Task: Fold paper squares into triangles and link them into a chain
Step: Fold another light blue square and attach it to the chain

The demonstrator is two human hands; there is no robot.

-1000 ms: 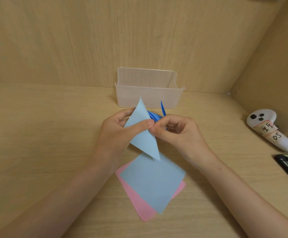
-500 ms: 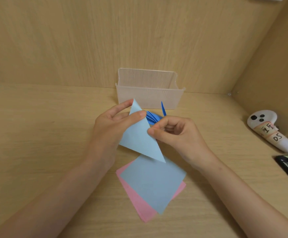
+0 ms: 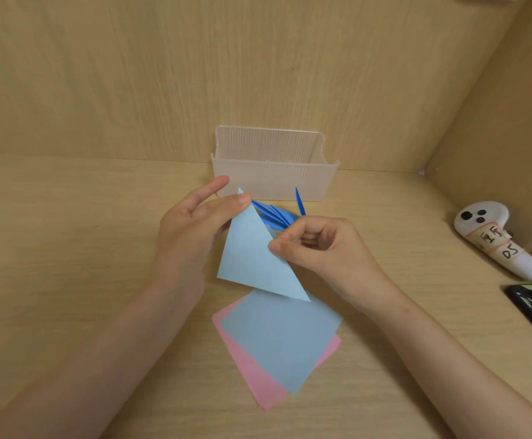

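Light-blue triangle (image 3: 253, 261) is held up btwn both hands: left hand (image 3: 191, 236) pinches its top tip, right hand (image 3: 318, 245) pinches its right edge mid-way. Long axis runs from the left fingertips down-right, past the right hand. Dark-blue chain (image 3: 274, 217) sits just behind, nearer the right hand, so linking prob goes that way. Spare squares (image 3: 277, 340) lie below the hands.

Enclosed wooden desk booth (image 3: 68, 280) for recording: plywood walls, labelled white controller (image 3: 499, 239), clear plastic bin (image 3: 274, 182).
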